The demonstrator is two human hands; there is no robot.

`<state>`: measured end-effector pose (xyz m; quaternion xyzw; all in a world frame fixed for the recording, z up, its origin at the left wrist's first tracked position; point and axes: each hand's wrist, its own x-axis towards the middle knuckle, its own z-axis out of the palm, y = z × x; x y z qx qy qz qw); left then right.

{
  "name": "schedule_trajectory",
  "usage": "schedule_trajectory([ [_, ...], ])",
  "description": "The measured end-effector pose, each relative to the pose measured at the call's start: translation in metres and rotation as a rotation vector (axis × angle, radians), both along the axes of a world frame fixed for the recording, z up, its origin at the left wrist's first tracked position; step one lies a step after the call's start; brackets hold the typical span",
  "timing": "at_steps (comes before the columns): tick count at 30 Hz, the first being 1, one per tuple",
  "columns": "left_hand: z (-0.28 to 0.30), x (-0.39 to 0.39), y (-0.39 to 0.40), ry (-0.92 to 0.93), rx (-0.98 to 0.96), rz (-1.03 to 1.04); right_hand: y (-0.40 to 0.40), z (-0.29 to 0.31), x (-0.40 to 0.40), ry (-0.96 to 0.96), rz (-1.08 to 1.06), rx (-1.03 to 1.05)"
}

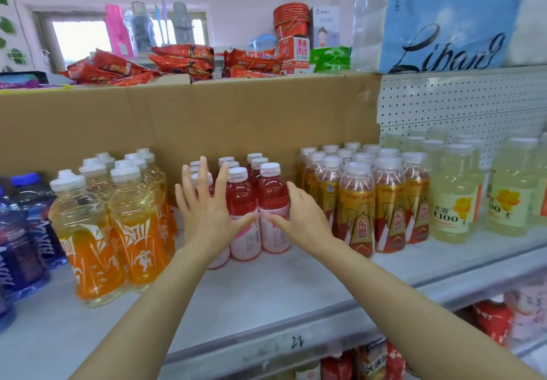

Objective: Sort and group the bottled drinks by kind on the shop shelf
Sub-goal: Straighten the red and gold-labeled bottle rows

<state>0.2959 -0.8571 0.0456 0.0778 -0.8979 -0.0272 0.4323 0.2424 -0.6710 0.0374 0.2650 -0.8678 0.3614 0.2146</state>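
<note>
Several red drink bottles with pink labels stand grouped in the middle of the white shelf. My left hand, fingers straight and spread, lies against the left side of this group. My right hand, fingers straight, touches the right side of the front bottle. Orange sports-cap bottles stand to the left, with dark blue bottles at the far left. Gold-labelled bottles stand to the right, and pale yellow C100 bottles beyond them.
A cardboard sheet backs the shelf, with red snack packs on top of it. A blue tissue pack sits above a white pegboard at the right. Red packets fill the shelf below.
</note>
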Motion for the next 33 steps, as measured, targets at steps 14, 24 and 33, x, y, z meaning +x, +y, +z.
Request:
schedule_trajectory([
  [14, -0.017, -0.034, 0.205, 0.077, 0.321, -0.453, 0.178, -0.008, -0.024, 0.553, -0.267, -0.028],
  [24, -0.037, -0.066, 0.259, 0.100, 0.660, -0.401, 0.225, -0.026, -0.063, 0.224, -0.101, 0.012],
  [33, -0.035, -0.062, 0.257, 0.121, 0.650, -0.418, 0.233, -0.029, -0.067, 0.155, -0.037, 0.029],
])
